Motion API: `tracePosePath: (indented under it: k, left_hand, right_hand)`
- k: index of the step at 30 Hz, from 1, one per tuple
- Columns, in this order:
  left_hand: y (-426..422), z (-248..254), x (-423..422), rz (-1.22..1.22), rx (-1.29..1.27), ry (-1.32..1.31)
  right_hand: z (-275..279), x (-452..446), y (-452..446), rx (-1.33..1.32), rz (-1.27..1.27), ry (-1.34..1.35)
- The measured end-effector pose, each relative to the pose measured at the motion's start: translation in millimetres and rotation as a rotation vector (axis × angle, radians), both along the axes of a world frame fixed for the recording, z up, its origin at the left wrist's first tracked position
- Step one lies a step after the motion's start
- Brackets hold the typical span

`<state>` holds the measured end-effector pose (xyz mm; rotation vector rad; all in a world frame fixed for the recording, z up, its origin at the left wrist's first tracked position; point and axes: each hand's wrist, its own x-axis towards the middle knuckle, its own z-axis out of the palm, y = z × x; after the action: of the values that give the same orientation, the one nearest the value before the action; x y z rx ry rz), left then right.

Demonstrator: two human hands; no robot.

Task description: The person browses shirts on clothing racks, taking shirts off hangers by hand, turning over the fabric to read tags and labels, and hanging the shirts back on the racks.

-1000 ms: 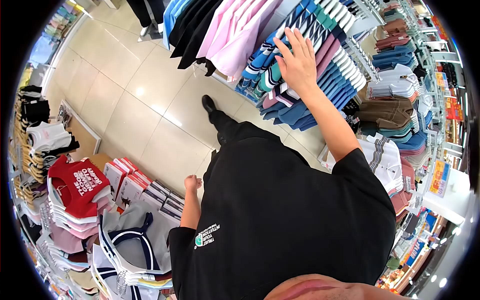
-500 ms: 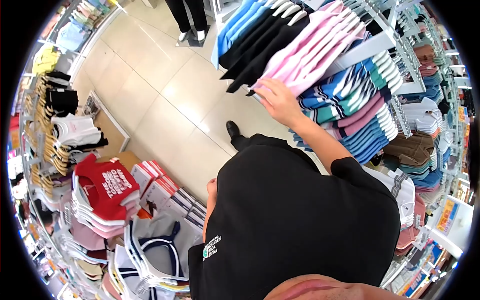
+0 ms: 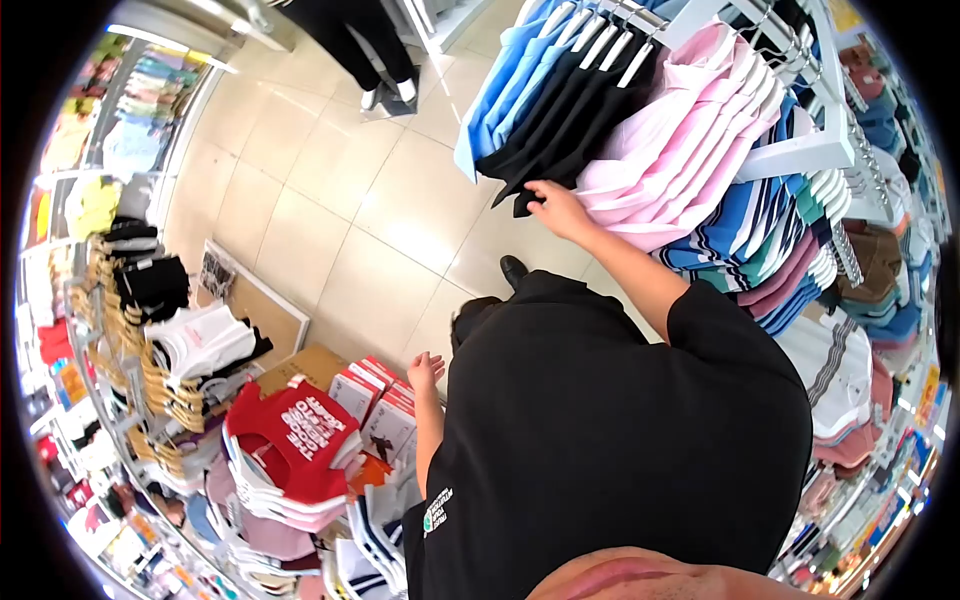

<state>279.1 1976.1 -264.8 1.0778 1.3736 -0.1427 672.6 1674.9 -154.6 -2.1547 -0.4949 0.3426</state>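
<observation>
My right hand [image 3: 557,209] is at the lower edge of the black garments [image 3: 575,118], its thumb and fingers closed on a black hem. These garments hang on white hangers between light blue shirts [image 3: 512,82] and pink shirts [image 3: 665,150]. My left hand [image 3: 426,370] hangs low beside my body with its fingers loosely apart and nothing in it. It is near the red and white boxes [image 3: 385,400] and a red top [image 3: 292,437] printed with white text.
Metal rack bars [image 3: 800,155] stand at the right, with striped shirts [image 3: 725,225] below. A person's legs in black trousers [image 3: 350,40] are at the top. Tiled floor [image 3: 350,200] runs between the racks. A low board [image 3: 262,305] and wooden hangers [image 3: 160,370] line the left.
My right hand has moved from the striped shirts past the pink ones to the black garments and taken hold of a hem. The view has shifted, and my left hand's fingers now show apart.
</observation>
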Motion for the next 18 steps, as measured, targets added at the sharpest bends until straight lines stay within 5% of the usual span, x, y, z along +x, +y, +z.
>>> tracePosePath:
  k: [5, 13, 14, 17, 18]
  left_hand:
    - [28, 13, 28, -0.397, 0.143, 0.106]
    - [226, -158, 58, -1.088, 0.217, 0.294]
    - [248, -151, 88, -1.274, 0.381, 0.261]
    - [307, -84, 201, -1.301, 0.156, 0.030]
    - [313, -58, 241, -1.086, 0.100, 0.083]
  right_hand:
    - [-32, -14, 9, -0.132, -0.116, 0.086]
    - [4, 8, 28, -0.143, -0.596, -0.013]
    - [3, 10, 41, -0.069, -0.687, 0.086]
    - [-16, 13, 81, -0.142, -0.844, 0.086]
    - [-19, 14, 94, -0.027, -0.904, 0.135]
